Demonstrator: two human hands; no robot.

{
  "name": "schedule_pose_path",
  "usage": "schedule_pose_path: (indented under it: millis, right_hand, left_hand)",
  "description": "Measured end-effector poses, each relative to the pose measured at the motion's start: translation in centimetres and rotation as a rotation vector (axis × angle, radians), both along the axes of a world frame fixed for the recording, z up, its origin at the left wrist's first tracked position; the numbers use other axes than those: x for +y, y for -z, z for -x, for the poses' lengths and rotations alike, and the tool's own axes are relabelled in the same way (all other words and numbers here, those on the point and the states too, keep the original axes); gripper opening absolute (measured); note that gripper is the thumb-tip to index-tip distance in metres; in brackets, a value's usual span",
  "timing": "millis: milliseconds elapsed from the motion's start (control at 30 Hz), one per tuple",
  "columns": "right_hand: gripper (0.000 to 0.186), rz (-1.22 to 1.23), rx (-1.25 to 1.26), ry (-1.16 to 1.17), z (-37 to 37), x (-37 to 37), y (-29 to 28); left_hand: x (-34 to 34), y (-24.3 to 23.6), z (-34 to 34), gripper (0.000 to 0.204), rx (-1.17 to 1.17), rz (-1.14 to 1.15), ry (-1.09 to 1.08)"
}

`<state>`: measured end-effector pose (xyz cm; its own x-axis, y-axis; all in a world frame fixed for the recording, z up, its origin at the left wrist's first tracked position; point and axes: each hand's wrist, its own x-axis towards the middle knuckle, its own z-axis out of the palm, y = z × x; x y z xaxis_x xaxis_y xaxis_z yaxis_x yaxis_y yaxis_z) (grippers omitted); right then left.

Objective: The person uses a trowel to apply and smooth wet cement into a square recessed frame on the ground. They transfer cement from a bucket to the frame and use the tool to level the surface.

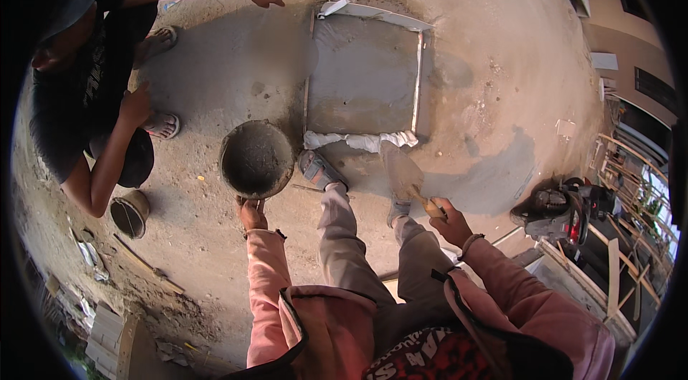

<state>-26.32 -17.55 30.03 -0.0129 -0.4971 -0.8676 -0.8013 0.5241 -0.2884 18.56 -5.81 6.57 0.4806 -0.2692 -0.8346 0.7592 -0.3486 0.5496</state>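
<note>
My left hand (252, 214) is closed on the near rim of a round, dark bucket (279, 178), whose inside is coated with grey mortar. My right hand (451, 224) grips the wooden handle of a trowel (403, 173). Its broad, mortar-smeared blade points away from me, close to the near right corner of a square form. Inside this form (417, 86) lies a slab of wet grey mortar (362, 79), mostly smooth, with a small dark spot near its middle. Crumpled white sheeting (358, 141) lines the near edge.
At the left a person (93, 86) in dark clothes crouches, one arm stretched toward the form. A small bucket (130, 215) and a long-handled tool (150, 264) are on the ground nearby. To the right are a motorbike (570, 208) and timber pieces (613, 279).
</note>
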Motion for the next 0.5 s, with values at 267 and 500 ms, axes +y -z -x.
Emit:
schedule_pose_path:
  millis: [267, 500]
  right_hand:
    - [0.051, 0.304, -0.203, -0.132, 11.1, 6.8, -8.3]
    - [0.046, 0.53, -0.324, -0.193, 20.7, 9.9, -16.8]
  left_hand:
    - [3.1, -22.2, 10.1, 0.041, -0.164, -0.126, 0.06]
    - [8.5, -38.3, 17.4, 0.041, -0.34, 0.016, 0.139]
